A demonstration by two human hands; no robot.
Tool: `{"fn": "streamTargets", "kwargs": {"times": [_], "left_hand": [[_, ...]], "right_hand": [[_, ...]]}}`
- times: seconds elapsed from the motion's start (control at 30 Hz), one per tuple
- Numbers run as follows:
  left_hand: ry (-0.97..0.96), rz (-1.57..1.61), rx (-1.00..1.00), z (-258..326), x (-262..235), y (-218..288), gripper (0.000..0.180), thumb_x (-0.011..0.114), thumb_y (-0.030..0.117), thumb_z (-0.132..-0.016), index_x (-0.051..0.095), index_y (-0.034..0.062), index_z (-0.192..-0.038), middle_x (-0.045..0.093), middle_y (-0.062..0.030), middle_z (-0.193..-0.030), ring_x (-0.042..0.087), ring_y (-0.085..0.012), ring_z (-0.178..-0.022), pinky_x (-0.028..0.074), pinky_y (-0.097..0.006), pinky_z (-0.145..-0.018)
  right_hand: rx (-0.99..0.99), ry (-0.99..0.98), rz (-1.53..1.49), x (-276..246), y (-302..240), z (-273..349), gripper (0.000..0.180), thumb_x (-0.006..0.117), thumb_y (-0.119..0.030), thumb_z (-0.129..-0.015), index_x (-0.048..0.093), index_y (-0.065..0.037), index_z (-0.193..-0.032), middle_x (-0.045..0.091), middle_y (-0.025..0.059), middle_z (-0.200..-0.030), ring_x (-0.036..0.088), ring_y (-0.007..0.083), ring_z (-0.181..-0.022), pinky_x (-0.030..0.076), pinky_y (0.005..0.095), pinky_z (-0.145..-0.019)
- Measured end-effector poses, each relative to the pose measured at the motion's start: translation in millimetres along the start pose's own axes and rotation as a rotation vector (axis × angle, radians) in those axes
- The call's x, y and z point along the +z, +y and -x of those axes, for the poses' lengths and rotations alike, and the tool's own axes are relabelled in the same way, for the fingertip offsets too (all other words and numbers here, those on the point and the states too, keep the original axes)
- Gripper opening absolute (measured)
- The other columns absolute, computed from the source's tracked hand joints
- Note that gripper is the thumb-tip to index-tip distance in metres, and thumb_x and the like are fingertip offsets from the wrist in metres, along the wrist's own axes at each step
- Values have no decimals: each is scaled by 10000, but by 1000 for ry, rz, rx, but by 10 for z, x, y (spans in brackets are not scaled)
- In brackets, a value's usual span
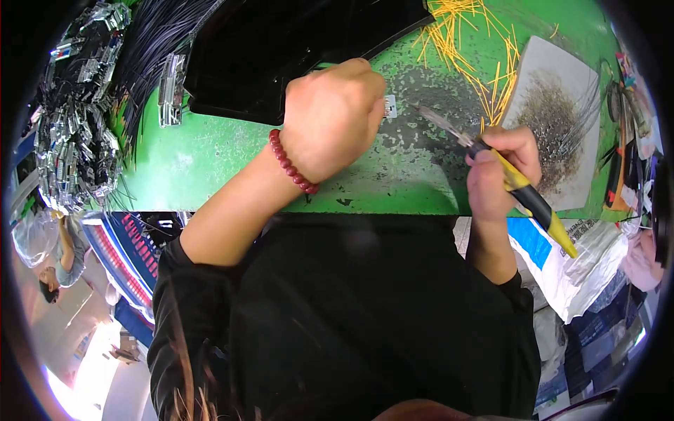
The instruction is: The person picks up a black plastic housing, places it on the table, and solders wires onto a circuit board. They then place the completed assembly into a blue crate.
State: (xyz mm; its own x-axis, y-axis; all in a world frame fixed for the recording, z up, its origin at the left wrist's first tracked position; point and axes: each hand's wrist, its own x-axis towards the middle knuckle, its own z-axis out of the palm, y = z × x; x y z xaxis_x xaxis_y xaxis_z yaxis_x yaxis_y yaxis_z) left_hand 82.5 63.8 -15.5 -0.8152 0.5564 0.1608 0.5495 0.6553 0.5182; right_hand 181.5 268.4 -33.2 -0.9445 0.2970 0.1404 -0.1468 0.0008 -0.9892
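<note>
My left hand [335, 116] is closed in a fist over the green worktable [210, 161], a red bead bracelet [291, 163] on its wrist. It pinches a small clear connector piece [390, 107] at its fingertips. My right hand [500, 172] grips a pair of pliers [516, 184] with yellow and black handles. The metal jaws [442, 123] point up-left toward the left hand, a short gap away from the connector.
A black tray [267, 56] lies behind the left hand. Black wire bundles [151, 42] and a heap of clear connectors [74, 133] fill the left. Yellow wire pieces [467, 42] and a white board with trimmings [558, 123] sit at the right. Plastic bags [583, 259] hang below.
</note>
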Motion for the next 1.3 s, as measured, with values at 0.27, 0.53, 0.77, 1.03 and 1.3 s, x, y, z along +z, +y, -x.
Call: {"fn": "streamTargets", "kwargs": {"times": [0.27,0.53,0.77,1.03,1.3], "left_hand": [[32,21,23,-7,-1,-26,70,645,46,-732,604,54,-676,598,-55,-725,605,-261,-620,478,-337,-521],[42,53,37,-13,21,-38,74,645,34,-724,591,45,-675,586,-66,-717,603,-261,-613,479,-338,-515],[59,44,46,-10,26,-41,69,643,29,-718,592,42,-675,585,-66,-714,601,-261,-605,476,-336,-506],[51,19,48,-18,19,-26,71,638,29,-718,592,44,-667,589,-63,-710,599,-260,-596,475,-336,-502],[59,23,40,-16,31,-18,70,641,31,-710,593,46,-662,591,-59,-707,601,-256,-595,476,-336,-501]], "right_hand": [[26,-42,105,143,81,-38,212,706,-87,-757,559,-9,-887,557,36,-816,474,59,-676,385,208,-603],[12,-58,148,136,114,-44,223,711,-80,-746,560,-2,-889,549,36,-794,468,73,-644,379,213,-585],[-118,-70,130,98,156,-25,229,707,-88,-761,546,8,-893,566,78,-806,496,102,-666,410,232,-605],[-44,-106,129,87,111,-43,247,728,-124,-767,547,-2,-884,574,71,-816,494,92,-666,404,222,-603],[-91,-104,173,95,108,-56,222,706,-95,-759,540,-4,-876,580,72,-772,497,93,-632,410,229,-574]]}}
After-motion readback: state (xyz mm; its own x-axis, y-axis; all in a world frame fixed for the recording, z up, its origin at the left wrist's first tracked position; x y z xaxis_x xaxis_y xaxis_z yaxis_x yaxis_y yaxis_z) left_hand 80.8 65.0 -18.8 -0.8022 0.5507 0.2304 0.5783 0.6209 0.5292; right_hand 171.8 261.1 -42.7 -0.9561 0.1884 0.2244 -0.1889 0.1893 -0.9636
